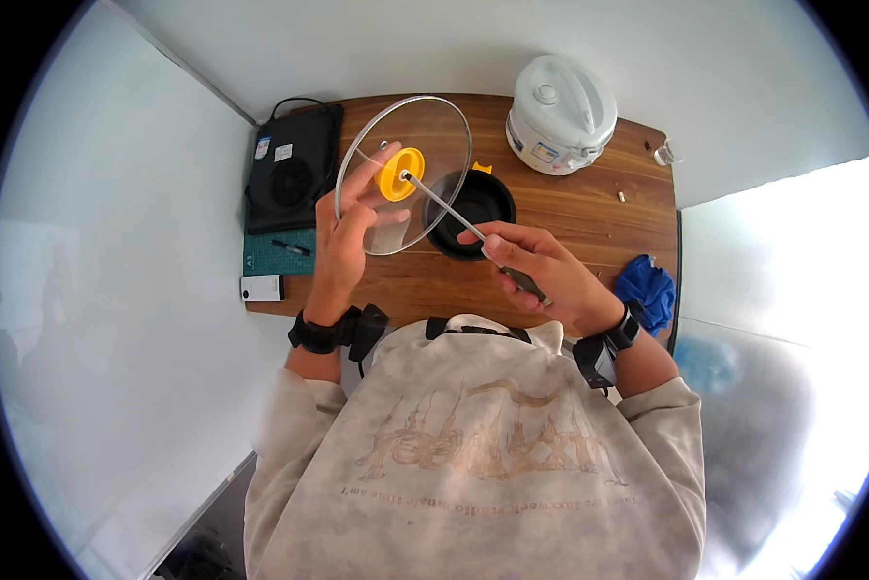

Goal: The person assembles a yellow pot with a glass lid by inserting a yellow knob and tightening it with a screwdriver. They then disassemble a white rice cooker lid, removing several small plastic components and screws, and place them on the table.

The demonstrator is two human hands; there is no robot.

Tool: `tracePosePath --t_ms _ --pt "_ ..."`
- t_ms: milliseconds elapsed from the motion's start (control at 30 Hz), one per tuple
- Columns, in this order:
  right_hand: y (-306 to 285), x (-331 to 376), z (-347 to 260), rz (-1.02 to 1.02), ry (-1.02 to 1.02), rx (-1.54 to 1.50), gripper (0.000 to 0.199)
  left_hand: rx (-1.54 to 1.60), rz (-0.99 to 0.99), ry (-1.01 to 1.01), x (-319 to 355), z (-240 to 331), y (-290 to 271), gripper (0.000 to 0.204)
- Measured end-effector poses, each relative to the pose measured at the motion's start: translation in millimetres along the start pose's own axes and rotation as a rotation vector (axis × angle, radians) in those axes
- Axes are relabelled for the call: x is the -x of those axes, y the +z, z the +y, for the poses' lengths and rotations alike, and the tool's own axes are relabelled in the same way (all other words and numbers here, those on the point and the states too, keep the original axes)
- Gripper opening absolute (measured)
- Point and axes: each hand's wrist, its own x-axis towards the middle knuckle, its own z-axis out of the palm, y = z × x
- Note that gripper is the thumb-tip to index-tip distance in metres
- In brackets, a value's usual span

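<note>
Head-camera footage showed our left hand (345, 232) raised over the table, fingers spread and pressed against a round glass lid (403, 174), which we held up tilted on its edge with its yellow knob (397, 174) at the centre. Our right hand (541, 271) was closed around the dark handle of a screwdriver (458, 220), and the metal shaft ran from that hand up and to the left, its tip meeting the middle of the yellow knob. So the lid lay to the far left of the right hand, the tool's long axis slanted from near right to far left, and the left hand was the one touching the lid. Behind the lid, on the wooden table (570, 208), sat a black pot (480, 205) with a small yellow piece just beyond its far rim. Further right stood a white rice cooker (561, 114). At the far left lay a black induction hob (292, 169), with a green cutting mat (281, 253) bearing a pen near it, and a small white box at the near left corner. A blue cloth (649, 288) hung off the right edge.
</note>
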Motion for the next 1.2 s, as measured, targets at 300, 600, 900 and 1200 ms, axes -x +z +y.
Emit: tracePosePath --t_ms 300,600,900,1200 --pt "-25.1 6.4 10.3 0.206 -0.361 0.242 0.028 0.407 -0.166 -0.266 -1.1 -9.7 -6.6 0.062" --pt "-31.9 -9.4 7.9 0.430 -0.462 0.235 0.022 0.699 -0.417 -0.339 -3.5 0.0 -1.5 0.091" --pt "-20.9 -16.2 2.0 0.281 -0.494 0.164 0.021 0.375 -0.356 -0.395 -0.6 4.5 6.9 0.059" --pt "-22.8 -18.9 10.5 0.211 -0.386 0.024 0.019 0.353 -0.283 -0.176 19.6 -1.4 2.7 0.049"
